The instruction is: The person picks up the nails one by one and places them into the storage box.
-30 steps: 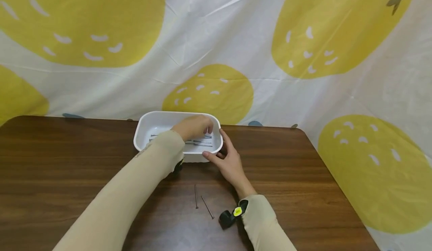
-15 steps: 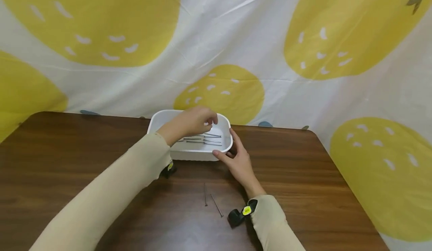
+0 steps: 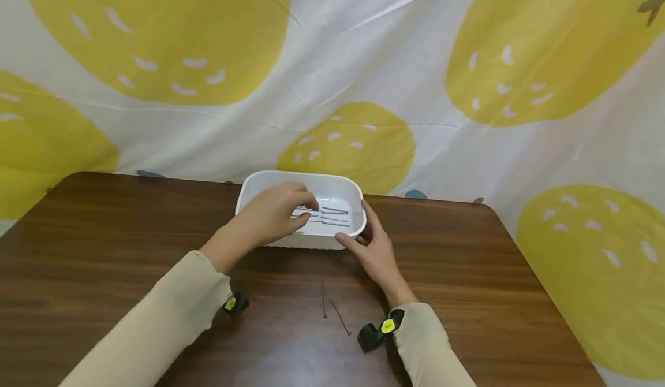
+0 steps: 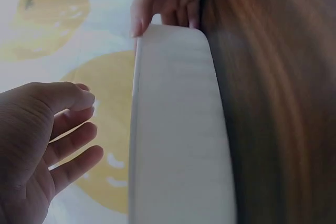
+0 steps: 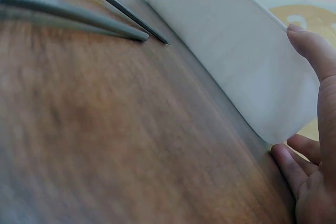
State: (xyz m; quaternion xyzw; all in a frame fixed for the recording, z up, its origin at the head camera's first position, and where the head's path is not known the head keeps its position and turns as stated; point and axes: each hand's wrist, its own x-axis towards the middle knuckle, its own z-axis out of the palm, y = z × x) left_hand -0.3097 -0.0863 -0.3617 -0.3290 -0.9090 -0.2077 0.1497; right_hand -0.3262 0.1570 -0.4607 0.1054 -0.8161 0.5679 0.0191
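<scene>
A white plastic box (image 3: 306, 241) stands near the table's back edge, several nails (image 3: 335, 220) lying inside it. Above its open top is my left hand (image 3: 275, 214), fingers loosely bent; the left wrist view shows nothing between thumb and fingertips. My right hand (image 3: 378, 257) grips the box's right front corner, thumb on the rim and fingers round the end wall. Two loose nails lie on the table in front of the box: one nail (image 3: 324, 300) nearly straight, the other nail (image 3: 342, 317) slanted. My left hand partly hides the box's inside.
The brown wooden table (image 3: 130, 248) reaches back to a hanging white cloth (image 3: 208, 138) with yellow fruit prints. A black wrist camera (image 3: 370, 336) sits on my right wrist, close to the loose nails; another wrist camera (image 3: 236, 304) is on the left.
My left hand has risen from inside the box and drawn back to the left, its fingers loosening. My right hand keeps its grip. The head view has shifted, moving the scene rightward.
</scene>
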